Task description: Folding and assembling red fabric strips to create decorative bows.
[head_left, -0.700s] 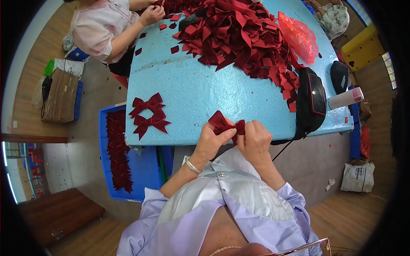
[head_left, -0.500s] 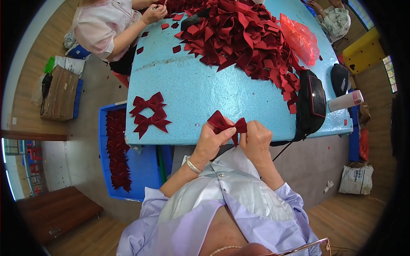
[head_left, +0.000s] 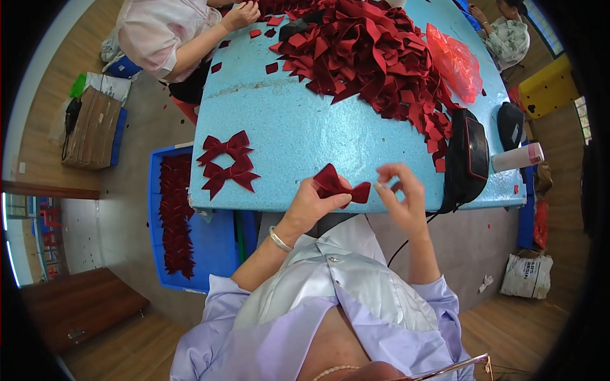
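A dark red velvet bow (head_left: 342, 185) is pinched between the thumb and fingers of my left hand (head_left: 316, 204), just over the near edge of the table. Its loops spread to both sides of the pinch. My right hand (head_left: 405, 197) is apart from the bow, a little to its right, with its fingers curved and spread and nothing visible in them. Two finished-looking red bows (head_left: 229, 164) lie one behind the other at the table's left corner. Farther back rises a large heap of red ribbon pieces (head_left: 368, 57).
The blue table (head_left: 267, 105) spans the front. On its right are a black bag (head_left: 466, 162), a pink bottle (head_left: 518, 157) and a red plastic bag (head_left: 454, 63). A blue crate (head_left: 213, 254) with rows of bows stands at lower left. Co-workers sit at far left (head_left: 171, 38) and far right.
My right hand has let go of the bow and moved off to the right, its fingers opening. My left hand keeps its pinch on the bow.
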{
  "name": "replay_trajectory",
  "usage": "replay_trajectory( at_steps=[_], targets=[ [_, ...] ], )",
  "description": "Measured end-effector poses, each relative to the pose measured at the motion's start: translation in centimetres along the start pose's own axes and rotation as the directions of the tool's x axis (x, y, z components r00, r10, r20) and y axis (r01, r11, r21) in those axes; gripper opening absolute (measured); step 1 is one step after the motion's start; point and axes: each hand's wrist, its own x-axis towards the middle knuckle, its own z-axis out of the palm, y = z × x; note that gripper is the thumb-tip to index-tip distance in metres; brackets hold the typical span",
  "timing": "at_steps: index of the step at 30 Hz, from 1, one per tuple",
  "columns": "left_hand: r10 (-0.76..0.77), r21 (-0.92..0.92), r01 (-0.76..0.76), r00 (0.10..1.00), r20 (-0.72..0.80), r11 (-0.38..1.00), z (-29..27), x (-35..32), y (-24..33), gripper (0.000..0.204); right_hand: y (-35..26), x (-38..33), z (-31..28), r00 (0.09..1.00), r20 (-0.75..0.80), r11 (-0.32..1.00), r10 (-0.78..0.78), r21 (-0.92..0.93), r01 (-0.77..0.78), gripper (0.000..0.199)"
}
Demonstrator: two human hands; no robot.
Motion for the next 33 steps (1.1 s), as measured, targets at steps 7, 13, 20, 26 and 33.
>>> replay_trajectory(
  at_steps=[7, 13, 20, 26, 33],
  targets=[
    [-0.094, 0.117, 0.071, 0.975, 0.201, 0.991, 0.8, -0.5, -0.1, 0.022, 0.0, 4.4, 1.1, 0.863, 0.454, 0.968, -0.222, 0.209, 0.14, 0.011],
    [0.074, 0.072, -0.073, 0.997, -0.01, 0.995, 0.8, -1.0, -0.2, 0.026, 0.9, 3.0, 1.3, 0.918, 0.349, 0.937, 0.186, 0.219, -0.273, 0.007],
    [-0.052, -0.136, 0.052, 0.999, 0.005, 0.989, 1.2, -0.9, 0.5, 0.022, 1.6, 2.2, 1.0, 0.958, 0.272, 0.901, 0.093, 0.385, -0.197, 0.011],
    [-0.1, -0.192, 0.105, 0.994, 0.035, 0.976, 1.5, -0.2, 0.7, 0.011, 2.1, 2.4, 1.0, 0.932, 0.348, 0.888, 0.102, 0.39, -0.243, 0.016],
    [-0.063, -0.082, 0.058, 0.996, -0.062, 0.995, 1.2, 0.1, -0.1, 0.006, 3.6, 3.5, -0.8, 0.983, 0.163, 0.996, 0.084, -0.015, -0.083, 0.016]
  ],
)
